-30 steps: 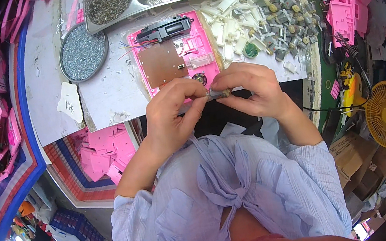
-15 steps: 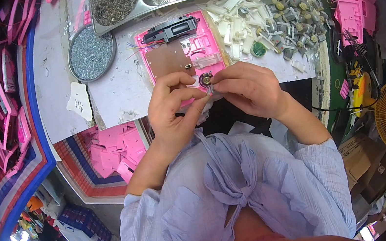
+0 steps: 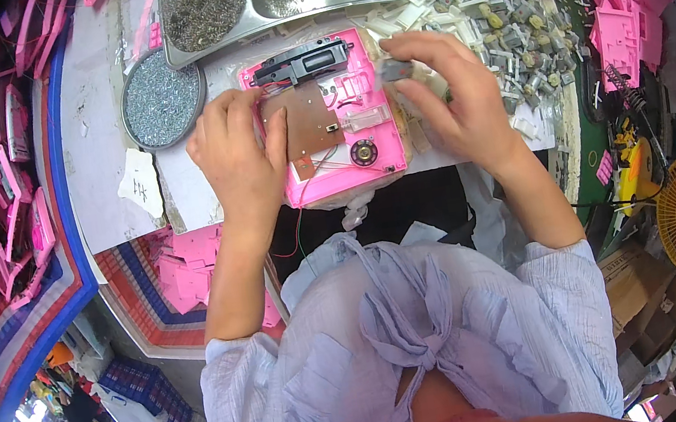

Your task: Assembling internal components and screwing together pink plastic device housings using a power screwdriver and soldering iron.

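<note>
"Left hand point(image 3: 233, 144) and right hand point(image 3: 456, 95) are standing apart now; half a second ago they were meeting over the near edge of the pink plastic housing point(image 3: 331, 189). What is showing, left to right?"

"Small silver screws point(image 3: 158, 98) are filling a round dish point(image 3: 203, 102) at left. Next, the left hand is lying along the housing's left side, its thumb reaching over the brown circuit board point(image 3: 308, 120)."

"Is that hand gripping?"

"I cannot tell; its fingers are curling by the edge, hiding whatever they may be pinching."

"And the middle?"

"Housing and board are resting open-side up on the worktable point(image 3: 94, 193). Thin wires point(image 3: 299, 238) are trailing over the near edge, while a round speaker point(image 3: 363, 152) is sitting in the near right corner."

"Where is the loose piece?"

"Just off the housing's far right side. Thumb and forefinger of the right hand are closing on a grey motor-like block point(image 3: 396, 71), its longer side running roughly left to right. A moulded pink recess point(image 3: 352, 86) is lying directly to its left. Blur is hiding whether block and rim are touching."

"Which hand is nearer?"

"The right, plainly; the left is staying across the board. Farther right, white and grey parts point(image 3: 493, 25) are spreading in a heap."
</note>
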Tool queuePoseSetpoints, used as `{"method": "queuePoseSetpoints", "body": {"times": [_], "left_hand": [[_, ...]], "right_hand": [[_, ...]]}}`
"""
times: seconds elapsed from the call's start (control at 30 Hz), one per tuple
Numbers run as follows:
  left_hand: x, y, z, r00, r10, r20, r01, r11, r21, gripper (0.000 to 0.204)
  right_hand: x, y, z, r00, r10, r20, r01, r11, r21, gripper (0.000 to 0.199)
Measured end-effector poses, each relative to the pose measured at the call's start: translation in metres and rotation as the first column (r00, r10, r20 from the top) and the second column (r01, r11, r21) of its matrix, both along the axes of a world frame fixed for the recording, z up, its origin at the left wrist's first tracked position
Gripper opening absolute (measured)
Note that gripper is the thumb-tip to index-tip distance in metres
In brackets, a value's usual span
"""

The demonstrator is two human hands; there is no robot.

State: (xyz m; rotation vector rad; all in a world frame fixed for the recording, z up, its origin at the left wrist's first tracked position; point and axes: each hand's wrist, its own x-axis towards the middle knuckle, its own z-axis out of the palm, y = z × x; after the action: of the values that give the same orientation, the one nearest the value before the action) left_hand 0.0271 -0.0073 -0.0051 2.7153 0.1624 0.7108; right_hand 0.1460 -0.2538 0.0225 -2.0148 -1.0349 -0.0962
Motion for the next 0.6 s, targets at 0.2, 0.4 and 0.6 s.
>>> {"method": "queuePoseSetpoints", "body": {"times": [0.2,0.4,0.6], "left_hand": [[-0.008,-0.005,0.002,0.999,-0.022,-0.026,0.02,0.998,-0.054,0.011],[-0.01,-0.007,-0.002,1.0,-0.009,-0.011,0.007,0.993,-0.114,0.013],[-0.01,-0.006,-0.005,1.0,-0.012,0.006,0.012,0.989,-0.146,0.014]], "right_hand": [[0.01,0.018,-0.01,0.997,0.071,-0.005,-0.071,0.986,-0.153,0.029],[0.014,0.025,-0.011,0.995,0.103,0.006,-0.099,0.968,-0.232,0.029],[0.013,0.029,-0.006,0.996,0.09,0.003,-0.085,0.951,-0.297,0.025]]}}
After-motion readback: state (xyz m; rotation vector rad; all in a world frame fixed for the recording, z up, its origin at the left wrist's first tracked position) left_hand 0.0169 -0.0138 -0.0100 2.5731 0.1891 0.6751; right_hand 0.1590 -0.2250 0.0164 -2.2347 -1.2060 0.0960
